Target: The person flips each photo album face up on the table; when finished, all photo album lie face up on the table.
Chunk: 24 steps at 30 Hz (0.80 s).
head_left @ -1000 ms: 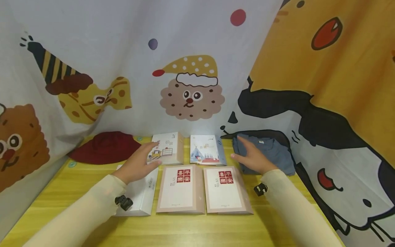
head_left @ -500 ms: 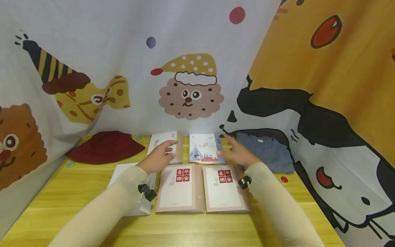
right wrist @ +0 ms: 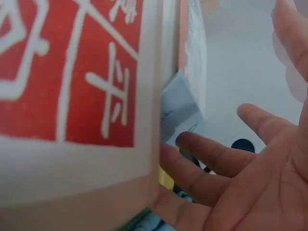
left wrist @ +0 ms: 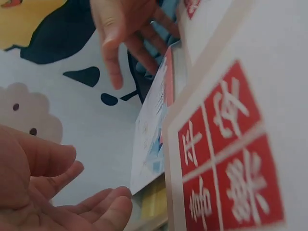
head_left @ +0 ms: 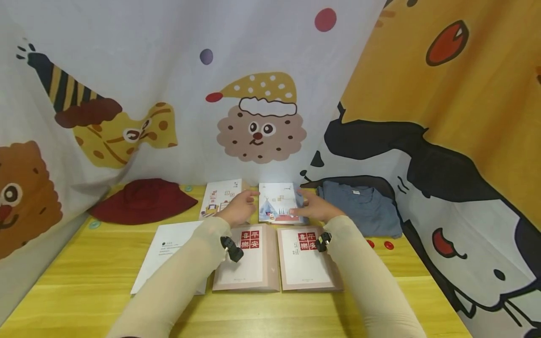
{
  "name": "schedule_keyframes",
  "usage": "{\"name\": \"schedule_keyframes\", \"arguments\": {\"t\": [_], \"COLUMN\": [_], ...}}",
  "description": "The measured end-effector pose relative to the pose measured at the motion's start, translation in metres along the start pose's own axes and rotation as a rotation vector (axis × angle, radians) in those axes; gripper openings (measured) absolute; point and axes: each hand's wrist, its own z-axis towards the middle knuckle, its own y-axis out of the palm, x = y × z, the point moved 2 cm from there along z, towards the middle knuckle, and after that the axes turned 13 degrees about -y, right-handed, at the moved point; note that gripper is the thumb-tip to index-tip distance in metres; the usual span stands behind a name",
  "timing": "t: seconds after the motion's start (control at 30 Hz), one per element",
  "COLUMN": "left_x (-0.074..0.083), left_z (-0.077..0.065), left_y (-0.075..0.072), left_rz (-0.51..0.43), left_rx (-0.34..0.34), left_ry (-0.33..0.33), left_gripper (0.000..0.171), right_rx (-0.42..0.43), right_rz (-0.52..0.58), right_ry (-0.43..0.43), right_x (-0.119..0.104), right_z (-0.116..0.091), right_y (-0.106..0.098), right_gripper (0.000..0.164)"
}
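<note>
A white book with a blue tent on its cover [head_left: 274, 204] lies in the back row on the table, between my two hands. My left hand [head_left: 240, 207] is at its left edge, fingers bent loosely with a gap between thumb and fingers in the left wrist view. On the other side, my right hand [head_left: 317, 207] has its fingertips at the book's blue spine; the right wrist view shows these fingers [right wrist: 211, 154] spread. Neither hand grips anything. Left of it lies another white book with a room drawing [head_left: 215, 199], partly hidden by my left hand.
Two pink-edged books [head_left: 241, 267] [head_left: 308, 267] with red square lettering lie in front, under my forearms. A plain white book [head_left: 165, 249] is at front left. A dark red hat [head_left: 143, 202] and a folded blue garment [head_left: 361, 209] flank the back row. Red buttons [head_left: 389, 245] lie at right.
Both hands have moved inward, the left one rightward across the room-drawing book and the right one leftward off the garment, closing in on the tent book. The books have not moved.
</note>
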Motion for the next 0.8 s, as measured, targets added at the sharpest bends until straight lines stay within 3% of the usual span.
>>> {"name": "schedule_keyframes", "arguments": {"t": [0.17,0.37,0.6,0.8], "left_x": [0.002,0.005,0.006,0.003], "left_z": [0.019,0.027,0.031,0.038], "left_y": [0.008,0.016,0.024,0.033], "left_rz": [-0.042,-0.037,-0.251,-0.373], "left_rx": [-0.041,-0.086,-0.141,-0.221], "left_ry": [-0.042,-0.114,-0.165,-0.182], "left_gripper": [0.057,0.064,0.079,0.083], "right_rx": [0.002,0.004,0.0,-0.047], "right_rz": [-0.004,-0.015,0.004,-0.061], "right_ry": [0.018,0.059,0.125,0.126], "right_x": [0.002,0.002,0.002,0.005], "right_z": [-0.001,0.0,0.006,0.01], "right_y": [0.0,-0.002,-0.004,-0.004], "right_gripper": [0.101,0.099,0.101,0.1]}}
